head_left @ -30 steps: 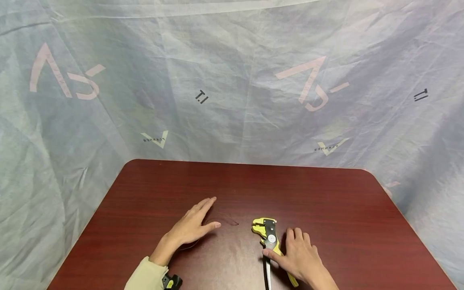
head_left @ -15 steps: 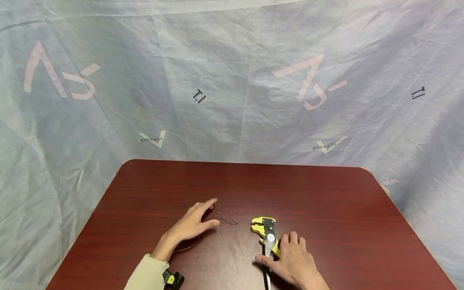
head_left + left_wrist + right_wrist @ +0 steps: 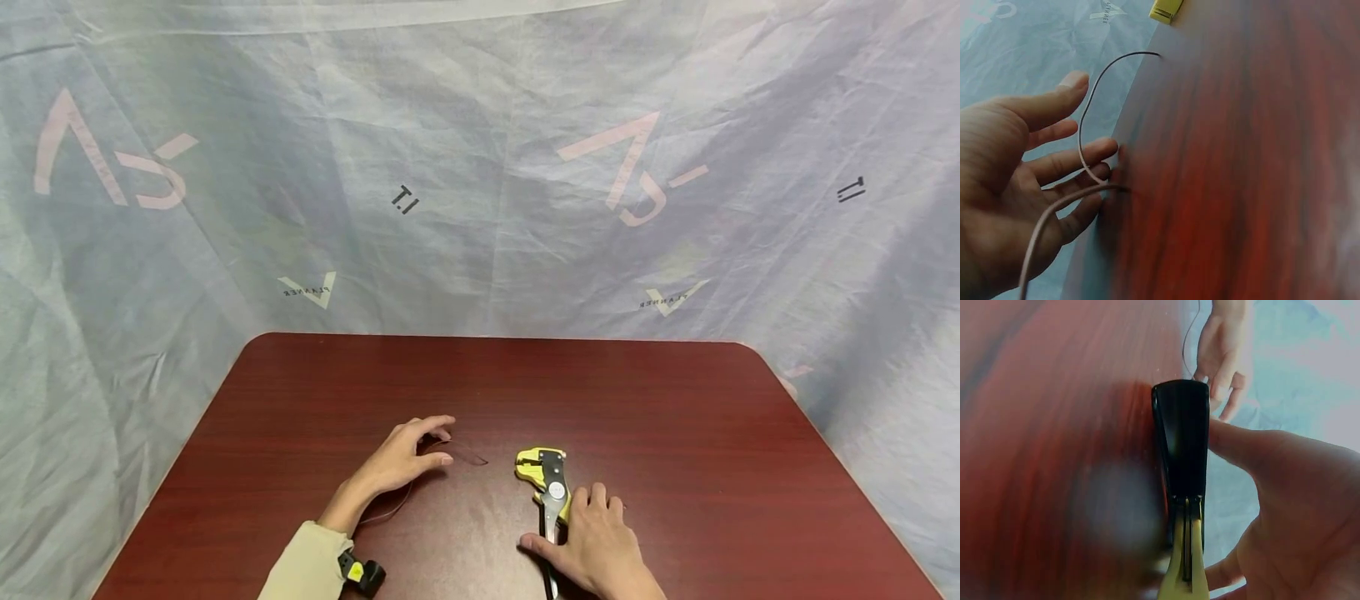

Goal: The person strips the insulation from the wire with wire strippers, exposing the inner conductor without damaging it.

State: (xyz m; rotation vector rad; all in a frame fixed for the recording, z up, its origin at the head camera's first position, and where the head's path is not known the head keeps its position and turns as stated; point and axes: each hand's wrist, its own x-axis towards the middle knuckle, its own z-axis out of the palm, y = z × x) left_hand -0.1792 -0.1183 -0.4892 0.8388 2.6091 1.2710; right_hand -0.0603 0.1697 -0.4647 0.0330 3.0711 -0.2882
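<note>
Over the left-centre of the table, my left hand (image 3: 397,458) has its thumb apart from loosely bent fingers. A thin brown wire (image 3: 1030,253) runs past its palm and fingers, then loops up beyond the fingertips; nothing is pinched. The yellow and black wire stripper (image 3: 553,479) lies on the table with its head pointing away from me. My right hand (image 3: 596,542) straddles its handles, thumb on the left and fingers on the right. In the right wrist view a gap shows between the palm and the black handle (image 3: 1182,437). The handles' lower part is partly hidden by this hand.
The dark red wooden table (image 3: 375,375) has rounded far corners. A grey printed cloth (image 3: 480,167) hangs behind it and along both sides. A black wrist camera (image 3: 363,575) sits at my left cuff.
My right hand has moved left and nearer, bringing its thumb across the wire stripper's handles. My left fingers have bent a little more beside the wire. The stripper stays in place.
</note>
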